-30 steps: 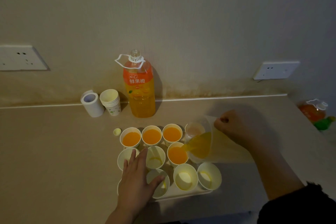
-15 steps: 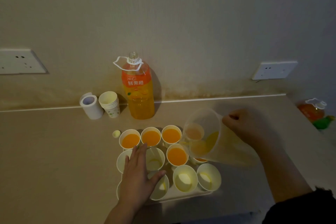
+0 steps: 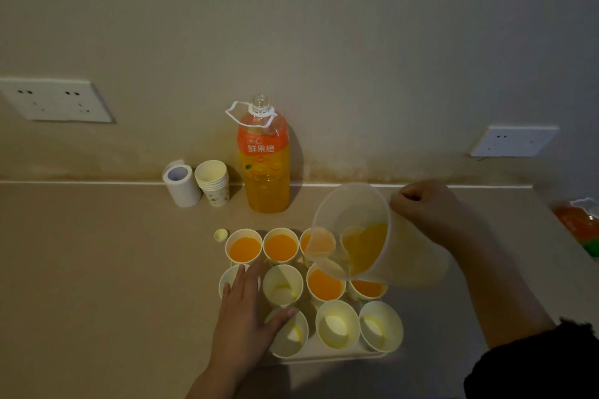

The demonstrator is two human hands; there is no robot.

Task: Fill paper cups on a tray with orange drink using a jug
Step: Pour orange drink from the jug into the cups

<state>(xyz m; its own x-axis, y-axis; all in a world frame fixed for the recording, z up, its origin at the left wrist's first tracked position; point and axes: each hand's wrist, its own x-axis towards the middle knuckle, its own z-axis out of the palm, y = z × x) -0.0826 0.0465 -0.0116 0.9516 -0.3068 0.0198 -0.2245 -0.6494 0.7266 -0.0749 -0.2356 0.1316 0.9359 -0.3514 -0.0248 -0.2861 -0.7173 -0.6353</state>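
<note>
Head view: right hand [image 3: 424, 207] curls round the handle side (handle itself hidden) of the translucent plastic jug [image 3: 351, 214]. The jug is tipped left, spout low over the mid-row white paper cups [image 3: 325, 283], probably to limit splash. Gripping nothing, the left hand [image 3: 246, 324] lies flat, fingers straight, over the near-left cups, likely steadying the white tray [image 3: 340, 358].

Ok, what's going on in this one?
A person is filling paper cups on a tray. The right hand holds the jug tilted over the tray's right side, orange drink pooled toward its spout. The left hand rests flat on the left-hand cups. At least five cups hold drink; the front row looks unfilled.
</note>
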